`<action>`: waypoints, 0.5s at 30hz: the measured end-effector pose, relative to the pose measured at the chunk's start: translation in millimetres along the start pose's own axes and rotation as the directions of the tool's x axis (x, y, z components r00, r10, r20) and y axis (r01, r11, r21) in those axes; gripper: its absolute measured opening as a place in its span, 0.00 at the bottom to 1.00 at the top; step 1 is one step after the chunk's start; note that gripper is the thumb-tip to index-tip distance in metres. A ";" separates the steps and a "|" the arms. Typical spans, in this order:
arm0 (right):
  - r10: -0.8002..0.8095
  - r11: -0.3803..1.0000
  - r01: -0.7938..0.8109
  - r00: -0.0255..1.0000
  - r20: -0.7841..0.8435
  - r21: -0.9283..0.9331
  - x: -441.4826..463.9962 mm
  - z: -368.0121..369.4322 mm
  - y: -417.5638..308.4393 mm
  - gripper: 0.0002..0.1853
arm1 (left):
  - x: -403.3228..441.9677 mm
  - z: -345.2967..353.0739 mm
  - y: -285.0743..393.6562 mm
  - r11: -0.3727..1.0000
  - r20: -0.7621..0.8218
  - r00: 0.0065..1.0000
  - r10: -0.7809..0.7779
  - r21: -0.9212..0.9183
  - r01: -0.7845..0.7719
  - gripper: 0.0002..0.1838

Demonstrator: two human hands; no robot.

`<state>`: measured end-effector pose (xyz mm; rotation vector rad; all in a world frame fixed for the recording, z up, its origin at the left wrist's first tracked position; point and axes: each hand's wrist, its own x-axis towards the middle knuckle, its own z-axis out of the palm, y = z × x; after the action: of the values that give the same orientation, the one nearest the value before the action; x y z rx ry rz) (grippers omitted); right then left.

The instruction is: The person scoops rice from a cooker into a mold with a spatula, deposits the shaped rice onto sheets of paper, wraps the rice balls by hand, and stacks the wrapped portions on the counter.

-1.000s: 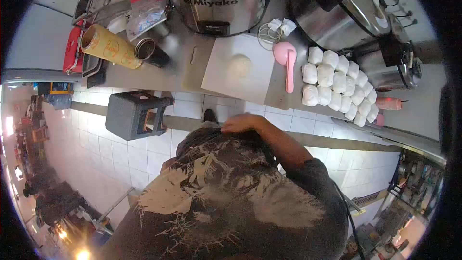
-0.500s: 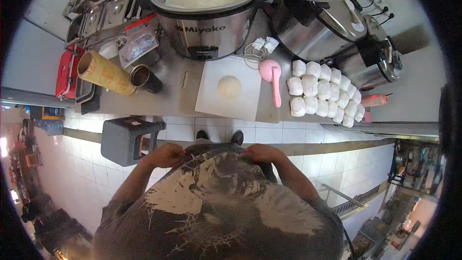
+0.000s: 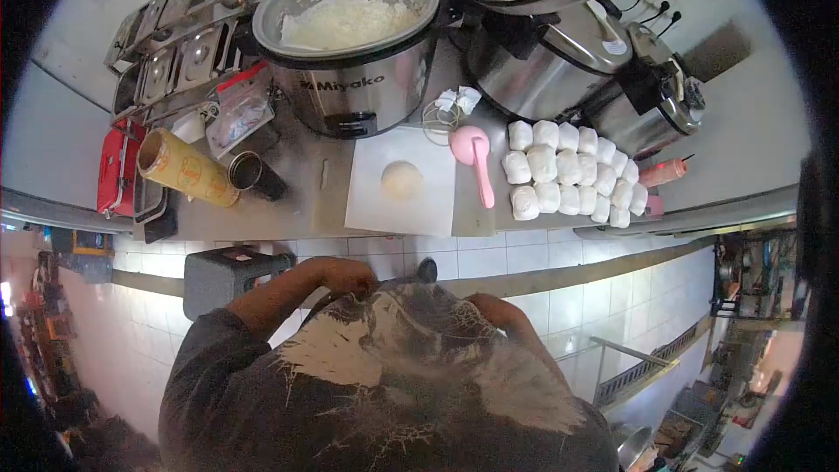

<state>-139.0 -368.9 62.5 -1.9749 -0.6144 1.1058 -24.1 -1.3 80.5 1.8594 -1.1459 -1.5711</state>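
My left hand (image 3: 351,276) is closed at the front edge of my dark patterned shirt (image 3: 393,385), seemingly gripping the cloth. My right hand (image 3: 491,308) is at the other side of the shirt, its fingers hidden by fabric. Both hands are below the counter edge, apart from the things on it. Ahead of them, a round flattened mound of rice (image 3: 402,182) lies on a white paper sheet (image 3: 428,214). A pink rice scoop (image 3: 472,147) rests at the sheet's right edge. Several white wrapped bundles (image 3: 568,168) sit in rows farther right.
Behind the sheet stands an uncovered Miyako rice cooker (image 3: 350,92) with rice inside. Another large cooker (image 3: 542,70) is to its right. At left are a yellow-wrapped roll (image 3: 188,170), a dark cup (image 3: 258,177) and metal food pans (image 3: 179,61). A grey stool (image 3: 214,284) stands below.
My left hand has moved right and inward along the shirt. My right hand has shifted slightly right and down, with its fingers now behind cloth. The camera view has tilted slightly.
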 end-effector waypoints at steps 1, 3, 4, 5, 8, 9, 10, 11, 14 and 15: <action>0.002 1.000 -0.002 1.000 -0.005 -0.006 -2.3 0.4 -4.8 0.20 | 0.1 -4.4 2.8 0.998 0.044 0.998 0.042 0.040 -0.044 0.09; 0.351 0.926 -0.345 0.936 -0.011 0.156 -9.0 2.8 -21.6 0.19 | 7.1 7.5 -19.8 0.993 -0.062 0.993 0.101 -0.052 -0.104 0.10; 0.360 0.917 -0.351 0.933 -0.012 0.188 -11.9 2.6 -20.8 0.20 | 11.7 13.9 -27.2 0.976 -0.168 0.975 0.143 -0.142 -0.168 0.11; 0.359 0.918 -0.350 0.933 -0.018 0.186 -14.2 1.3 -21.3 0.20 | 17.9 19.2 -33.8 0.976 -0.170 0.975 0.145 -0.136 -0.169 0.11; 0.558 0.737 -0.534 0.827 0.072 0.415 -34.1 -11.2 -59.0 0.24 | 33.8 25.2 -43.0 0.955 -0.250 0.956 0.157 -0.209 -0.211 0.13; 0.557 0.741 -0.529 0.828 0.060 0.414 -36.4 4.0 -25.6 0.24 | 44.0 23.6 -47.3 0.983 -0.180 0.977 0.110 -0.123 -0.134 0.14; 0.304 0.915 -0.255 0.946 -0.116 0.313 -37.0 24.9 6.1 0.27 | 52.0 18.9 -47.6 0.998 -0.114 0.992 0.057 -0.034 -0.061 0.15; 0.007 0.986 0.034 0.969 -0.245 0.160 -41.0 72.5 99.2 0.29 | 55.3 13.4 -42.2 0.997 -0.115 0.991 0.062 -0.030 -0.066 0.15; 0.305 0.892 -0.235 0.943 -0.130 0.386 -45.9 78.2 111.2 0.37 | 65.5 -1.6 -26.1 0.979 -0.050 0.987 0.156 -0.124 -0.161 0.15; 0.229 0.895 -0.187 0.972 -0.057 0.406 -52.0 73.7 103.2 0.40 | 69.7 -7.1 -22.1 0.982 0.003 0.993 0.122 -0.148 -0.120 0.15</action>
<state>-224.9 -437.1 -19.6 -1.7503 -0.1046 1.1435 -10.1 -46.9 24.6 1.6557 -1.0952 -1.5569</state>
